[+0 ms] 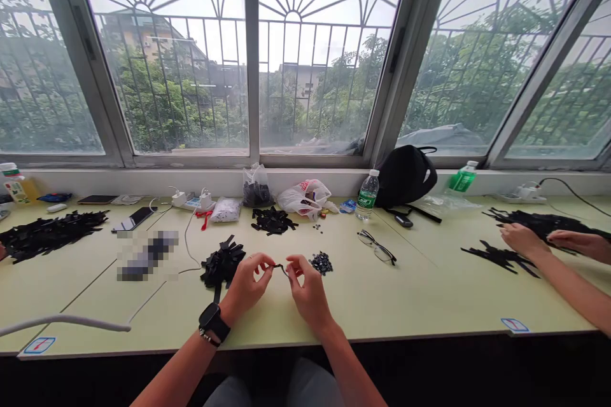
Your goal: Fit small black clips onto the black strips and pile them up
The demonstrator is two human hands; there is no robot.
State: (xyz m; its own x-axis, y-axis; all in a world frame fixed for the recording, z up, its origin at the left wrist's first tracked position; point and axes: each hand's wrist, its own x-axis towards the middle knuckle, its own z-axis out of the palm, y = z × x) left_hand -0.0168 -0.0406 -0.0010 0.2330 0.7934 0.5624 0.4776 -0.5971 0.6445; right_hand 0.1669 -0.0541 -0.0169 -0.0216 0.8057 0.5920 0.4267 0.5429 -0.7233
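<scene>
Between my two hands a short black strap [279, 266] is held just above the pale yellow table [372, 305]. My left hand [248, 283], with a black watch on its wrist, pinches one end. The other end is pinched in my right hand [305, 286]. Whether a small part is on the strap, I cannot make out. A heap of black straps [223, 262] lies beside my left hand, one strap hanging toward the wrist. Close by my right hand is a small pile of shiny dark pieces [321, 262], too small to name.
Eyeglasses [377, 247] lie to the right, below a water bottle [366, 194] and a black bag [405, 177]. Behind my hands are more black straps [273, 220] and plastic bags [308, 197]. A white cable [187, 245] crosses the left side. At far right, another person's hands [525, 240] touch black strips.
</scene>
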